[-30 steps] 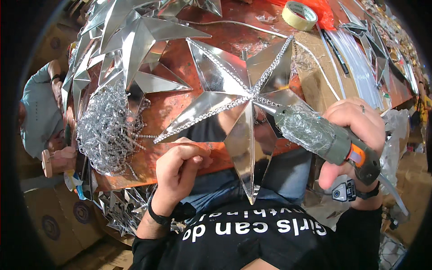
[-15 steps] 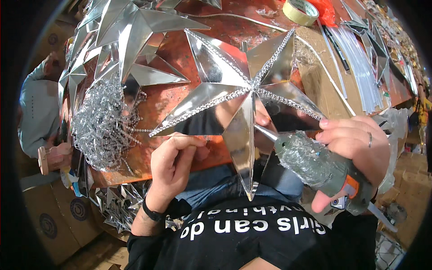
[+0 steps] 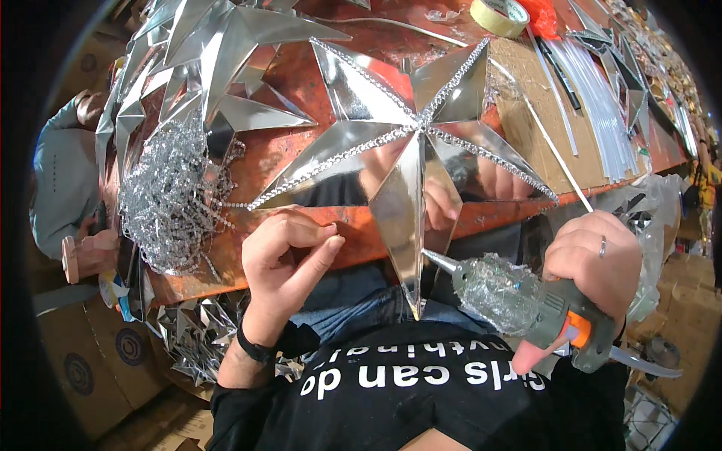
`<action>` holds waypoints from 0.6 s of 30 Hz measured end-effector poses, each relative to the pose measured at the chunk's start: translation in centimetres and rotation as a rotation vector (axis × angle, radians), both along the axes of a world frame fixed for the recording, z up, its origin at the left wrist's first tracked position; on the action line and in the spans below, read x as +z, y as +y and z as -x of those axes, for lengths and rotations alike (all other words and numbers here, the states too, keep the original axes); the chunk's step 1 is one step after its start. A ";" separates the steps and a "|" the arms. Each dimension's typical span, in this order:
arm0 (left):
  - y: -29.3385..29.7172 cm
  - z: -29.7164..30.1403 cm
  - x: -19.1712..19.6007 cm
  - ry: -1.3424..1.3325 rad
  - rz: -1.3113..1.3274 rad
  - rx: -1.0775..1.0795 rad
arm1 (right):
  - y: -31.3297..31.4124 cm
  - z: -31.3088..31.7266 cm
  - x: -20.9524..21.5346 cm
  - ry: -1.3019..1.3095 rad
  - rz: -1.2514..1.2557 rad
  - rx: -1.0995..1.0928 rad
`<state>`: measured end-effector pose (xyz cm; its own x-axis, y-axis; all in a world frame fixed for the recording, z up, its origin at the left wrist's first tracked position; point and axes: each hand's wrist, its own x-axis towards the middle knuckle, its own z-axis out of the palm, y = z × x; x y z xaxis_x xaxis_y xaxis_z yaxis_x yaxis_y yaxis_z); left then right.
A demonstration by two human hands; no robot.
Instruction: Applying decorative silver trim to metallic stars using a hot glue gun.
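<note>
A mirror-silver star (image 3: 342, 165) with several points lies at the table edge in front of me. Bead trim runs along the ridges of its upper and side points; the bottom point, towards my body, shows a bare ridge. My right hand (image 3: 594, 259) grips a hot glue gun (image 3: 500, 289), its nozzle just right of that bottom point. Below the star's left point is my left hand (image 3: 282, 259), thumb and forefinger pinched together; anything between them is too small to make out. A tangled heap of silver bead trim (image 3: 169, 203) lies to the left, one strand reaching the star's left tip.
More silver stars (image 3: 218, 52) are piled at the far left. A tape roll (image 3: 499, 16), clear glue sticks (image 3: 598, 113) and a black pen (image 3: 562, 79) lie at the far right, on or near cardboard. Another person's sleeve (image 3: 64, 184) shows at the left.
My right hand has drawn the glue gun slightly down, away from the star's centre, fingers now curled around its handle. My left hand has turned, showing its thumb. The star sits slightly higher in view.
</note>
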<state>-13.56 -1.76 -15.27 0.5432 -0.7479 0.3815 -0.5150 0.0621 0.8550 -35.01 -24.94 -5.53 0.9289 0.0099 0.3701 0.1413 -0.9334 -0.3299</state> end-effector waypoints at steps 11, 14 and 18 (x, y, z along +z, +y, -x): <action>0.3 0.5 0.2 0.076 -0.204 0.090 | 0.4 0.3 0.1 -0.060 -0.005 0.189; 0.4 0.6 -0.1 0.131 -0.186 0.123 | 0.1 1.0 -0.6 -0.015 -0.015 0.163; 0.2 0.6 -0.1 0.100 -0.184 0.124 | 1.1 1.2 -0.6 0.005 -0.053 0.115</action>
<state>-14.14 -1.55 -15.37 0.6631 -0.7254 0.1846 -0.4213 -0.1578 0.8931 -36.17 -23.87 -6.09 0.9245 0.0966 0.3688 0.2446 -0.8922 -0.3796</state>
